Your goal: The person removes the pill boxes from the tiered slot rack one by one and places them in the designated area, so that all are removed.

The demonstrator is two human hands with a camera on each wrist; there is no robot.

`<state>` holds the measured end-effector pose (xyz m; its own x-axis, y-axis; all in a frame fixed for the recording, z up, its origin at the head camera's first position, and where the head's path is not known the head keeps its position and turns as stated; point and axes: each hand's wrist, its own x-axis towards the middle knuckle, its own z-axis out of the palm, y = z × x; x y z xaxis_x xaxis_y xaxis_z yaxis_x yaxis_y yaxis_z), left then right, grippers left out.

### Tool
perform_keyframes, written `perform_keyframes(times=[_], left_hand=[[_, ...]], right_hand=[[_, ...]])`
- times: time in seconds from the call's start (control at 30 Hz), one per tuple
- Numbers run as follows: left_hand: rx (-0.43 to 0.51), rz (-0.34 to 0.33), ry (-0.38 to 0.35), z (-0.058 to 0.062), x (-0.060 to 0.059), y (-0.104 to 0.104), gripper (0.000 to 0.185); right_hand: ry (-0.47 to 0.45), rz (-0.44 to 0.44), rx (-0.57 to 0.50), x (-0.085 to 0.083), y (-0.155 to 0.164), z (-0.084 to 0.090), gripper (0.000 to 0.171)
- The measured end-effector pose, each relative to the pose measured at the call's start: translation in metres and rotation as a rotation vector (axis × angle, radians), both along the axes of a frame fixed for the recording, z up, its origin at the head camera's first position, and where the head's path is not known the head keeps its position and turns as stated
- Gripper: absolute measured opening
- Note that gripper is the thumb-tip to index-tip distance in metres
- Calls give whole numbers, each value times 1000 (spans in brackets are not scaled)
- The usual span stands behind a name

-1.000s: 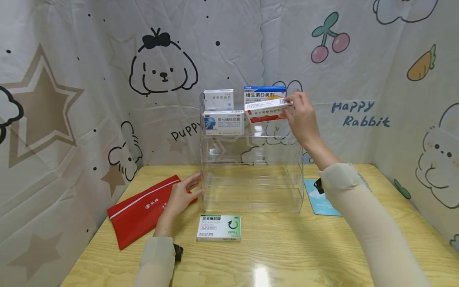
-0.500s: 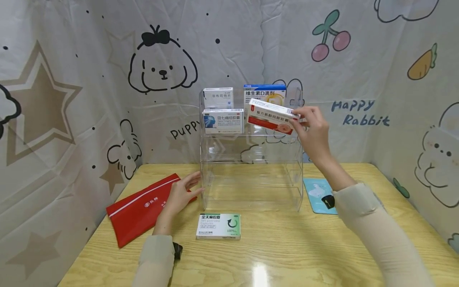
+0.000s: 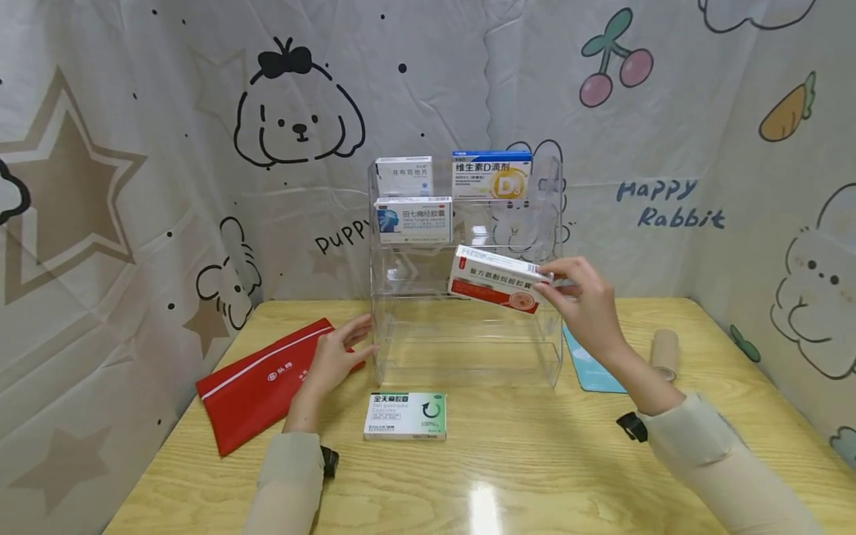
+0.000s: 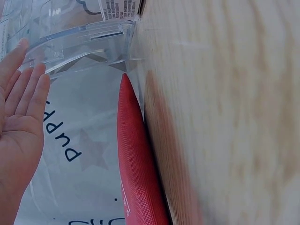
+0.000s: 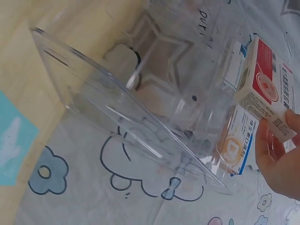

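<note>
Head camera is looking forward and slightly down from mid distance, taking in the whole clear acrylic shelf rack (image 3: 468, 297), the wooden table (image 3: 535, 468) and both forearms. Left wrist camera is sitting close, rolled sideways, facing along the tabletop at the rack's lower corner (image 4: 93, 42) and the red pouch (image 4: 138, 164). Right wrist camera is close too, tilted, looking up through the rack (image 5: 140, 117). All three are sharing the rack.
</note>
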<state>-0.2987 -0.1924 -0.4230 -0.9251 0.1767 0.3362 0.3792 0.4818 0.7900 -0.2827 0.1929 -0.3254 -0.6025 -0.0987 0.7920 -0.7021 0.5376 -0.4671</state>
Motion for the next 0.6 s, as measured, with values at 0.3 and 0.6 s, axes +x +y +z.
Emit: perform_keyframes(times=[0.3, 0.6], left_hand=[[7, 0, -16, -1, -2, -1, 58], [-12, 12, -24, -1, -1, -2, 58]], right_hand=[[-123, 69, 88, 21, 14, -33, 22], [-252, 74, 169, 39, 29, -60, 21]])
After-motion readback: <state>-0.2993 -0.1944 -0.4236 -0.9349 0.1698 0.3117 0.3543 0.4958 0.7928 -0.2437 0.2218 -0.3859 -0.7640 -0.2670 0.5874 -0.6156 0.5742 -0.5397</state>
